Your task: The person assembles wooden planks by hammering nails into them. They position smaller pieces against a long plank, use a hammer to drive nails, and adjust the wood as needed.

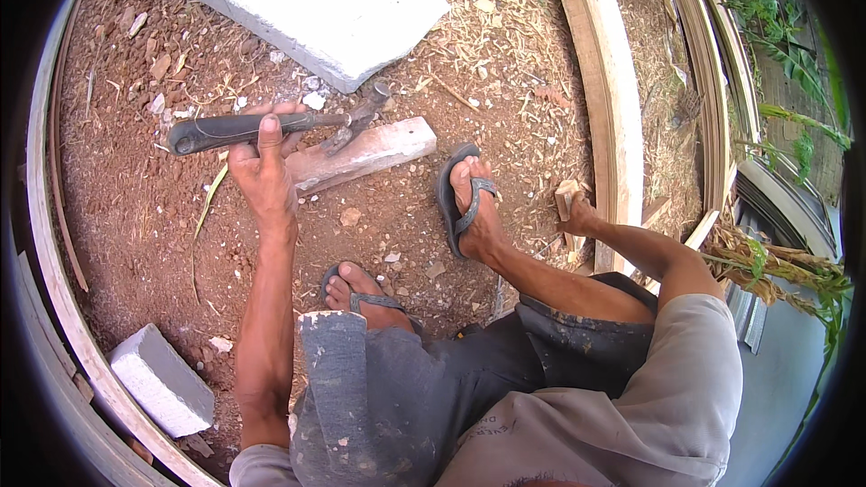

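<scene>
The view's top edge is cropping a white slab [298,4]; a black handle [214,133] is partly hiding the left hand [267,171]; the grip of the right hand [585,217] is looking unclear.

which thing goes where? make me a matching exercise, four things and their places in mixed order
Things:
1. black-handled tool
2. white slab
3. wooden piece
4. small pale block

Places:
a. in the right hand
b. lower left of the view
c. in the left hand
d. top of the view

Pairs: 1-c, 2-d, 3-a, 4-b
</scene>
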The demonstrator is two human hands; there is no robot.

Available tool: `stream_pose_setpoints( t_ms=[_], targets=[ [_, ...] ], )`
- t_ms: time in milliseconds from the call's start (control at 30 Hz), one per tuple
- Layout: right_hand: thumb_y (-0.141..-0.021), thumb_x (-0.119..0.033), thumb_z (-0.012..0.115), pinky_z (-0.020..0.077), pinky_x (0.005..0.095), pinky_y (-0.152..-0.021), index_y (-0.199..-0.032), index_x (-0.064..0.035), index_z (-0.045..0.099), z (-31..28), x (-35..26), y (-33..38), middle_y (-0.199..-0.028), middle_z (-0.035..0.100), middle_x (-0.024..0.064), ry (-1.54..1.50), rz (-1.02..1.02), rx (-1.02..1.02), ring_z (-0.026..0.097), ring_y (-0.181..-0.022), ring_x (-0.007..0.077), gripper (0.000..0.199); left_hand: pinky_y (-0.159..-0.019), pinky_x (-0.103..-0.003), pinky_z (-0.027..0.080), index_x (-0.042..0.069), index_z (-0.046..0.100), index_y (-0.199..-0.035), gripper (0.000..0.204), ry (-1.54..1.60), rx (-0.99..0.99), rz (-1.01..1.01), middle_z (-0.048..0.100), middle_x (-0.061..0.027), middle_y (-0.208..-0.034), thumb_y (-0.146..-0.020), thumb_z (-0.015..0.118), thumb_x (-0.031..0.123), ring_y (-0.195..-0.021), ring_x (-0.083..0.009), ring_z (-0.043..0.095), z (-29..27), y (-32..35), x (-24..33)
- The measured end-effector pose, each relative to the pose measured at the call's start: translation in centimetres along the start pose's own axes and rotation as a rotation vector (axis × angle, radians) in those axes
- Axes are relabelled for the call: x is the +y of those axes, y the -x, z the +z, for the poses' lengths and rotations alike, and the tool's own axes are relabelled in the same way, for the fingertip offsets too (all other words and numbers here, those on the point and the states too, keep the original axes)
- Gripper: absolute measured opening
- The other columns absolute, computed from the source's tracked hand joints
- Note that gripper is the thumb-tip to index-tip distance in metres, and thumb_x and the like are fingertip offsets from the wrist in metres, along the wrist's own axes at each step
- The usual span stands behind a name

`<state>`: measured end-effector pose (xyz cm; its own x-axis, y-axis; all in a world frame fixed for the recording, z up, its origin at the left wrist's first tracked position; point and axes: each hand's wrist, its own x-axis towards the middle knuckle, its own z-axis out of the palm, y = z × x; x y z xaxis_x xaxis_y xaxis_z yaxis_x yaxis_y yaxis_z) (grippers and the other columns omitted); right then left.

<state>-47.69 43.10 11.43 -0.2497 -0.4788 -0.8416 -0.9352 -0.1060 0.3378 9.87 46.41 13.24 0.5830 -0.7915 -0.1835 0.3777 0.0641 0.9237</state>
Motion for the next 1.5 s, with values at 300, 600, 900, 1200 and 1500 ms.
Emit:
stream_pose_setpoints(
  t_ms=[300, 600, 900, 1200, 1500],
  targets=[
    [-0.077, -0.031, 0.064, 0.0442, 0.0484, -0.101, -0.139, 0.0069, 0.029, 1.0, 0.3, 0.2, -0.123, 0.051, 0.0318, -0.221, -0.066, 0.361, 0.051, -0.117, 0.0459, 0.080, -0.082, -0.038, 0.061, -0.001, 0.052, -0.115, 0.030, 0.183, 0.024, 0.015, 0.067, -0.0190, -0.104, -0.098, 0.060, 0.022, -0.099, -0.0308, 0.069, -1.8, 0.5, -1.0],
    [-0.078, -0.060, 0.070, 0.0536, 0.0450, -0.071, -0.133, 0.0032, 0.046, -22.7, -18.2, 8.5, -0.107, 0.055, 0.0222, -0.170, -0.501, 0.757, 0.060, -0.089, 0.0303, 0.087, -0.079, -0.041, 0.062, -0.003, 0.051, -0.116, 0.037, 0.233, 0.086, -0.014, 0.067, -0.0203, -0.103, -0.096, 0.063, 0.026, -0.097, -0.0369, 0.069, -2.9, 0.5, -1.8],
    [-0.083, -0.038, 0.068, 0.0535, 0.0487, -0.072, -0.134, 0.0078, 0.042, -15.9, -33.1, 12.8, -0.107, 0.056, 0.0262, -0.290, -0.653, 0.372, 0.062, -0.089, 0.0350, 0.074, -0.080, -0.041, 0.061, -0.002, 0.052, -0.116, 0.038, 0.326, 0.087, -0.005, 0.067, -0.0187, -0.101, -0.096, 0.063, 0.028, -0.097, -0.0363, 0.069, -3.7, 0.6, -2.7],
    [-0.080, -0.035, 0.074, 0.0474, 0.0493, -0.101, -0.150, 0.0094, 0.022, -14.1, -34.4, 11.2, -0.129, 0.045, 0.0430, -0.534, -0.753, 0.161, 0.052, -0.123, 0.0460, 0.098, -0.080, -0.042, 0.061, -0.002, 0.052, -0.116, 0.036, 0.357, 0.076, 0.000, 0.067, -0.0190, -0.101, -0.098, 0.060, 0.027, -0.099, -0.0378, 0.068, -4.2, 0.9, -3.0],
    [-0.076, -0.041, 0.079, 0.0420, 0.0466, -0.107, -0.151, 0.0037, 0.022, -12.6, -33.2, 9.6, -0.127, 0.055, 0.0342, -0.581, -0.860, 0.112, 0.049, -0.127, 0.0450, 0.105, -0.082, -0.039, 0.062, 0.000, 0.052, -0.114, 0.026, 0.145, -0.089, 0.054, 0.066, -0.0175, -0.105, -0.100, 0.056, 0.021, -0.099, -0.0293, 0.069, -2.4, 2.2, -1.0]
  ],
)
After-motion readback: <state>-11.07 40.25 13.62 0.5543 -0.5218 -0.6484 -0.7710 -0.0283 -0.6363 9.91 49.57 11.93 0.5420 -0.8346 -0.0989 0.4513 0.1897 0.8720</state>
